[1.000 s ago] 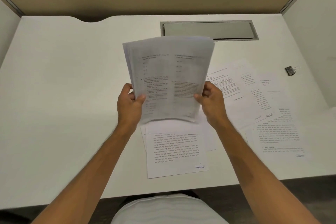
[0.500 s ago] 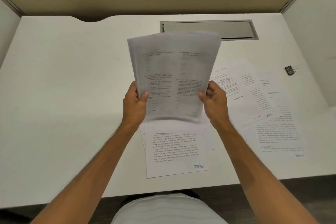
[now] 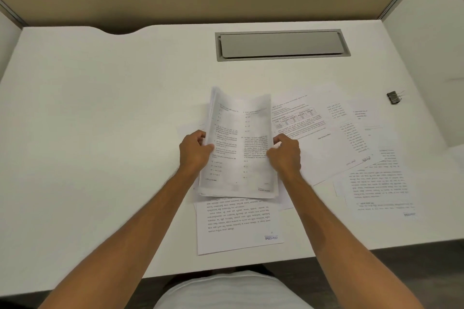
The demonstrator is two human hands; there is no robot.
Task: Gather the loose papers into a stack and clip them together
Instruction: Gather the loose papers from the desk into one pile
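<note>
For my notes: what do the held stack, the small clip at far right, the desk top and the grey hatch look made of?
Held stack: thin white printed paper, bending.
Clip: dark body, thin wire handles, probably metal; too small to be sure.
Desk top: smooth matte white, likely laminate.
Hatch: grey, satin sheen; metal or plastic, unclear.

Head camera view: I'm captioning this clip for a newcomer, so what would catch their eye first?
First, the stack of papers held over the middle of the white desk, gripped at its sides by the left hand and right hand. Next, loose printed sheets spread over the desk to the right and beneath the stack. A small binder clip lies alone near the right edge.
</note>
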